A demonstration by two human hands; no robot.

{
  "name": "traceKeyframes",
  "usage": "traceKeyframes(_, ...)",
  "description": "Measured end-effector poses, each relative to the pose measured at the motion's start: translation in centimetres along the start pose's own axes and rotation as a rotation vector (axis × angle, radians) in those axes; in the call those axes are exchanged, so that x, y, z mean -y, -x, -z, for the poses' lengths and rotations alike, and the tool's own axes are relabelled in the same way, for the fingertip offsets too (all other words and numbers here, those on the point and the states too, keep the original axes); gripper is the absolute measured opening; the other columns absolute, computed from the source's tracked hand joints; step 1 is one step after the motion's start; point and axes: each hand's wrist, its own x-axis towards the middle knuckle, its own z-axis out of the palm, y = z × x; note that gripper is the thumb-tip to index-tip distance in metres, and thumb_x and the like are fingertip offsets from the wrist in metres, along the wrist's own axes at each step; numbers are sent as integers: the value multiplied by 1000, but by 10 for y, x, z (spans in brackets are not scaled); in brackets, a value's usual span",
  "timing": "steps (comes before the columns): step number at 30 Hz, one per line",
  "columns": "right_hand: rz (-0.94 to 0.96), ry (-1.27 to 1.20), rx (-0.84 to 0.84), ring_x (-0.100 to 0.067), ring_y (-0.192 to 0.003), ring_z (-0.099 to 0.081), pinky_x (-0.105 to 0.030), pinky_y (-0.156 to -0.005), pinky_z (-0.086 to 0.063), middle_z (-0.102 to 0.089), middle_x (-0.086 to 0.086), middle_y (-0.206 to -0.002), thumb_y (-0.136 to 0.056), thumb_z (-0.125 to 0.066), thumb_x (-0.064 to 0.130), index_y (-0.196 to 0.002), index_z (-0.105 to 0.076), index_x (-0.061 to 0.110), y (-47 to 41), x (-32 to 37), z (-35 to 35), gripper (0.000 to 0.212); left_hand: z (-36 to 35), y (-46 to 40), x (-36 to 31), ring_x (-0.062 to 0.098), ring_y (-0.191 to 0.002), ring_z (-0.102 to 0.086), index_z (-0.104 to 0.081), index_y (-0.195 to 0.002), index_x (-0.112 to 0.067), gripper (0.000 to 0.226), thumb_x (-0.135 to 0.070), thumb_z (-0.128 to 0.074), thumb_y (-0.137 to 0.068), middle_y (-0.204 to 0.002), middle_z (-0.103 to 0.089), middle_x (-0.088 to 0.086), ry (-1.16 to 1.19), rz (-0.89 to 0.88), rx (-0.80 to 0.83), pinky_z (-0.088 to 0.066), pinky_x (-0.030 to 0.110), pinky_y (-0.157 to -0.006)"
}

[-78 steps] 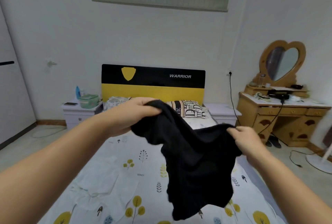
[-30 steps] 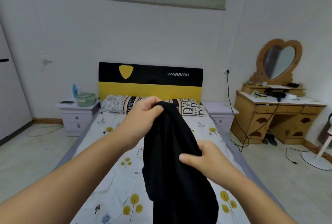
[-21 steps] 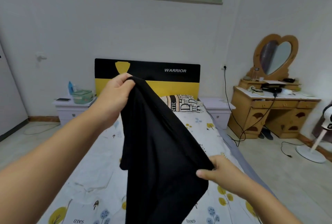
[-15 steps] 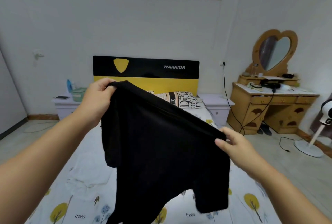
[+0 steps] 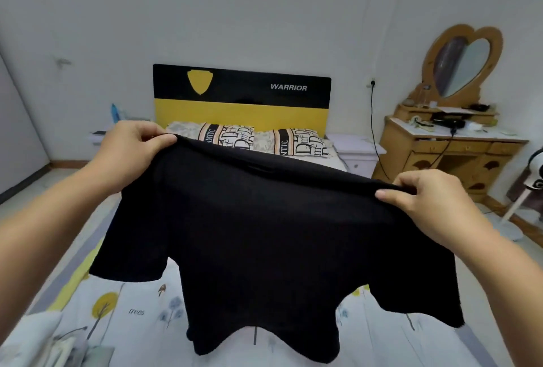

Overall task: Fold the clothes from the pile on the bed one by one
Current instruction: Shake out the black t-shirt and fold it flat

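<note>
Now black T-shirt outspread between gripping left hand and right hand.

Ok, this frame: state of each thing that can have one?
black T-shirt: spread open, held up over the bed
left hand: pinching one shoulder
right hand: pinching the other shoulder
bed: sheet on, two pillows at headboard
dresser drawers: closed
</note>
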Motion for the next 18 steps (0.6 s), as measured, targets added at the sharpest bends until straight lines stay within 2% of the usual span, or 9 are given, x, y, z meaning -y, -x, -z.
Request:
traceKeyframes(4,86,-126,-90,-10,-53,-54,-29,-45,-37,-59,2,-53,-72,-66,46,-58,-62,22,14,6,37,28,14,8,-9,-6,-50,-55,-65,-65,-21,28,-19,-57,-92,-56,-64,-16,137,-36,68,-42,6,-49)
traceKeyframes(6,118,-171,-121,-12,-49,-55,-27,-42,-40,-62,11,-60,-67,-65,54,-66,-64,34,12,7,48,20,18,8,-15,-8,-48,-55,-68,-64,-24,31,-17,-57,-92,-56,-65,-18,204,-44,83,-43,5,-49)
traceKeyframes(7,122,-190,-133,-13,-48,-54,-29,-44,-43,-63,10,-61,-69,-67,52,-68,-64,35,8,6,49,17,17,8,-16,-8,-49,-55,-69,-64,-28,32,-18,-57,-92,-58,-66,-18,221,-45,103,-46,7,-51)
traceKeyframes(8,116,-201,-140,-16,-50,-56,-35,-46,-45,-63,4,-60,-70,-68,48,-67,-64,31,3,3,48,18,14,8,-17,-7,-50,-56,-69,-65,-30,31,-19,-57,-92,-60,-66,-17,218,-45,128,-47,10,-53)
traceKeyframes(10,80,-184,-129,-23,-55,-56,-35,-46,-42,-61,-3,-57,-73,-70,42,-61,-62,18,-11,-5,33,28,1,10,-12,-8,-51,-55,-68,-66,-28,29,-20,-57,-92,-60,-66,-17,188,-26,173,-47,10,-54)
traceKeyframes(11,51,-167,-93,-20,-55,-54,-32,-47,-37,-60,-3,-58,-75,-71,39,-58,-60,15,-19,-11,20,31,-10,11,-6,-9,-51,-54,-67,-65,-24,29,-18,-57,-92,-58,-65,-16,157,-10,192,-45,10,-54)
traceKeyframes(13,-13,-137,17,-14,-56,-49,-28,-48,-30,-55,-1,-56,-78,-72,32,-55,-57,14,-29,-22,-16,34,-36,17,14,-6,-53,-51,-63,-64,-18,28,-14,-57,-91,-57,-62,-12,79,37,237,-42,18,-58)
traceKeyframes(16,-82,-125,176,-16,-57,-45,-30,-50,-28,-49,-2,-55,-81,-70,27,-53,-50,12,-36,-47,-85,38,-84,32,56,14,-67,-52,-60,-67,-15,25,-10,-56,-91,-68,-61,4,16,134,307,-38,29,-66)
traceKeyframes(18,-109,-116,245,-18,-57,-45,-33,-53,-28,-48,-3,-55,-84,-68,27,-56,-47,12,-33,-66,-133,38,-113,47,88,15,-64,-51,-60,-66,-18,25,-12,-57,-91,-66,-60,1,-50,204,319,-37,27,-59)
